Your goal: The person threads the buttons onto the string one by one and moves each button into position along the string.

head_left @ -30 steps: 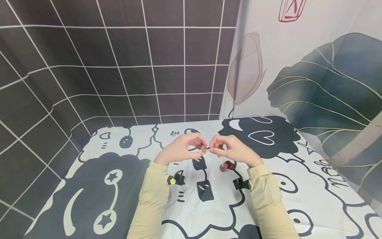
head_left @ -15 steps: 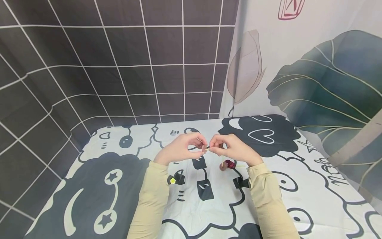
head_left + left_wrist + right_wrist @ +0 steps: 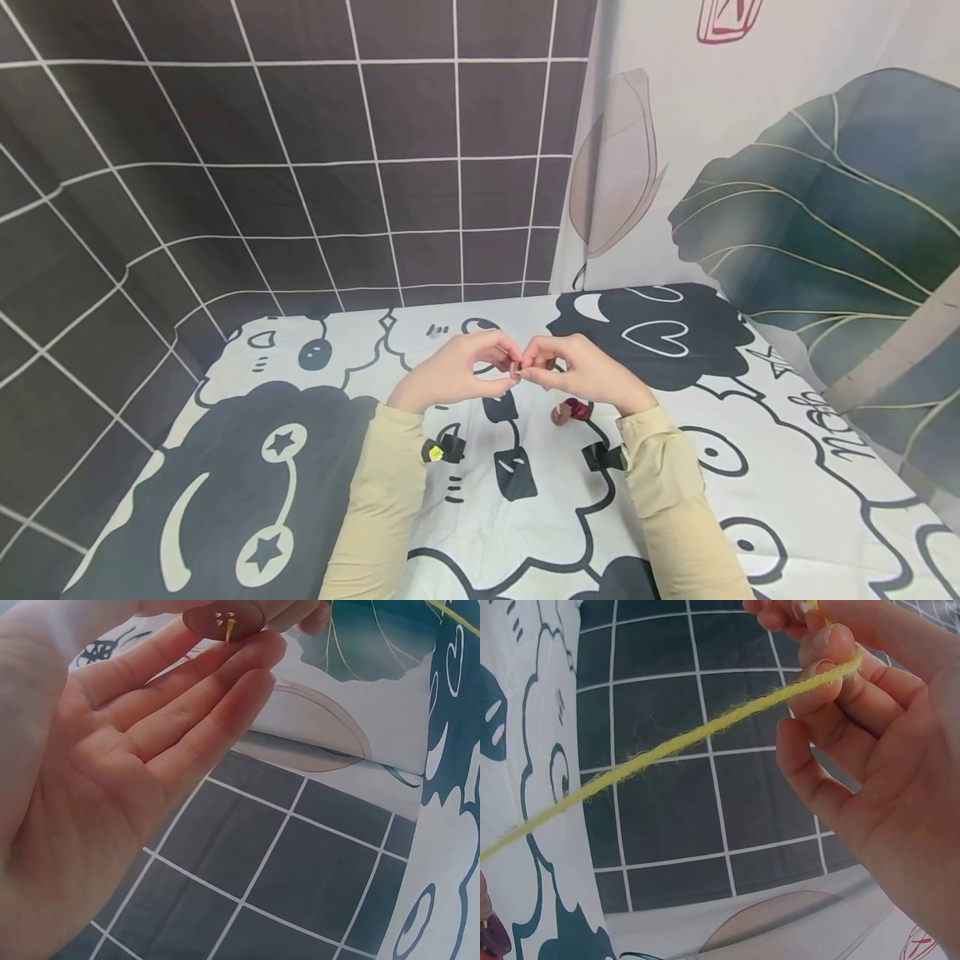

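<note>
My left hand (image 3: 453,372) pinches a brown, disc-shaped button (image 3: 206,622) by its edge. In the left wrist view its face shows small holes, and a short yellow end of yarn pokes from one of them. My right hand (image 3: 588,372) pinches yellow yarn (image 3: 705,729) between thumb and forefinger, close beside that button. The yarn runs from these fingers down toward the table. Below the right hand, another brown button (image 3: 559,414) and a dark red button (image 3: 578,408) lie on the cloth. The rear side of the pinched button is hidden.
A small yellow piece (image 3: 436,453) lies on the patterned cloth (image 3: 480,542) left of the buttons. Dark grid-patterned fabric (image 3: 330,167) stands behind the table, and a leaf-printed curtain (image 3: 817,225) hangs at the right.
My right hand has moved slightly left, right up to the button, closing the small gap where yarn showed. My left hand keeps its pinch on the button.
</note>
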A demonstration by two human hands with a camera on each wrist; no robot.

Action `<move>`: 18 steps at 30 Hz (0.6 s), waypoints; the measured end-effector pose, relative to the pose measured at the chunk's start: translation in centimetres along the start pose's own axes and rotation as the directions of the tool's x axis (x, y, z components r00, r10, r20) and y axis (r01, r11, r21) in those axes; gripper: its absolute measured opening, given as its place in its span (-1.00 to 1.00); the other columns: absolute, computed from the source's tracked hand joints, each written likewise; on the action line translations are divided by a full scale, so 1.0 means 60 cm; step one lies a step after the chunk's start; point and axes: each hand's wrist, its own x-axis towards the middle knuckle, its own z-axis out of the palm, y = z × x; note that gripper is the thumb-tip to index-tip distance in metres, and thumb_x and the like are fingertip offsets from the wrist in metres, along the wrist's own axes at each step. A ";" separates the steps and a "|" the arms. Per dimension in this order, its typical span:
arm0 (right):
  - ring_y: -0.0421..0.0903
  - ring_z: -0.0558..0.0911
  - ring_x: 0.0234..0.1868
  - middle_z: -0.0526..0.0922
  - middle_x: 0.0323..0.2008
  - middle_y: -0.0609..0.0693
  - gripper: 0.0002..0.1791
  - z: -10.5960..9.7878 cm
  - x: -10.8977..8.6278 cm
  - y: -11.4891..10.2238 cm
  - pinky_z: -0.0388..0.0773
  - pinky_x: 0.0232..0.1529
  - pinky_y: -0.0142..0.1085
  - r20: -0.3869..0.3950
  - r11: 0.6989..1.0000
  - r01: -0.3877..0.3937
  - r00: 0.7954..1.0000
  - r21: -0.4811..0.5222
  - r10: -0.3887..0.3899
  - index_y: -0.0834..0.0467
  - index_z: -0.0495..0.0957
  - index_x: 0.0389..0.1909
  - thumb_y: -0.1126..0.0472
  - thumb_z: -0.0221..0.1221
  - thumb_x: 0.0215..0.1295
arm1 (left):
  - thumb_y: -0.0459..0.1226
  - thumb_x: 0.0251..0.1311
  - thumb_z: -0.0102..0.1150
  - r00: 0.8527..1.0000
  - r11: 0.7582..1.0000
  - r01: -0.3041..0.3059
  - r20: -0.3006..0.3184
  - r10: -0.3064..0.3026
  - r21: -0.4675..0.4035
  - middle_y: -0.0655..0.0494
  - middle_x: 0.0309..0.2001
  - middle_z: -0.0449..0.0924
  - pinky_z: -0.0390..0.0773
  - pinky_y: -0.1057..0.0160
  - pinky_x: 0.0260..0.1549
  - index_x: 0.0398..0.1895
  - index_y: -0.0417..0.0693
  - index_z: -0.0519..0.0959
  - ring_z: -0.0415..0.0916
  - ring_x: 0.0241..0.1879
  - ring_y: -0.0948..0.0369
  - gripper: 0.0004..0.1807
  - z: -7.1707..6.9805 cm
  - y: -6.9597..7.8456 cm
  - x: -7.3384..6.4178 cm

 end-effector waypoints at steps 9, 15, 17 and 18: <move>-0.31 0.45 -0.52 0.51 -0.62 -0.15 -0.91 0.000 0.000 -0.002 0.41 -0.41 -0.40 -0.016 0.997 -0.058 0.998 0.041 0.058 0.09 0.58 -0.37 0.22 0.15 0.34 | -0.34 0.10 0.32 0.998 0.999 0.001 -0.063 0.002 0.042 0.05 -0.21 0.69 0.57 0.26 -0.01 -0.13 -0.08 0.48 0.66 -0.17 0.19 -0.72 0.006 0.001 0.005; -0.25 0.43 -0.52 0.43 -0.65 -0.17 -0.84 0.000 0.001 -0.002 0.36 -0.48 -0.39 -0.027 0.989 -0.129 0.991 0.076 0.131 0.00 0.55 -0.44 0.15 0.13 0.37 | -0.31 0.04 0.39 0.988 0.992 -0.054 -0.135 0.069 0.112 0.07 -0.27 0.64 0.58 0.19 -0.11 -0.30 -0.08 0.55 0.56 -0.23 0.23 -0.79 0.010 -0.002 0.009; -0.26 0.42 -0.54 0.44 -0.66 -0.16 -0.85 0.000 0.002 -0.002 0.34 -0.50 -0.39 -0.033 0.989 -0.127 0.991 0.079 0.129 0.01 0.56 -0.44 0.15 0.15 0.35 | -0.30 0.02 0.41 0.983 0.989 -0.082 -0.151 0.100 0.124 0.08 -0.29 0.63 0.57 0.25 -0.15 -0.33 -0.07 0.58 0.53 -0.25 0.22 -0.81 0.012 -0.003 0.011; -0.26 0.41 -0.55 0.44 -0.67 -0.16 -0.86 0.000 0.003 -0.002 0.34 -0.51 -0.40 -0.036 0.989 -0.124 0.991 0.079 0.127 0.02 0.56 -0.44 0.16 0.16 0.35 | -0.29 0.02 0.42 0.981 0.987 -0.091 -0.158 0.112 0.132 0.11 -0.30 0.62 0.55 0.30 -0.17 -0.34 -0.05 0.58 0.53 -0.26 0.23 -0.81 0.013 -0.004 0.012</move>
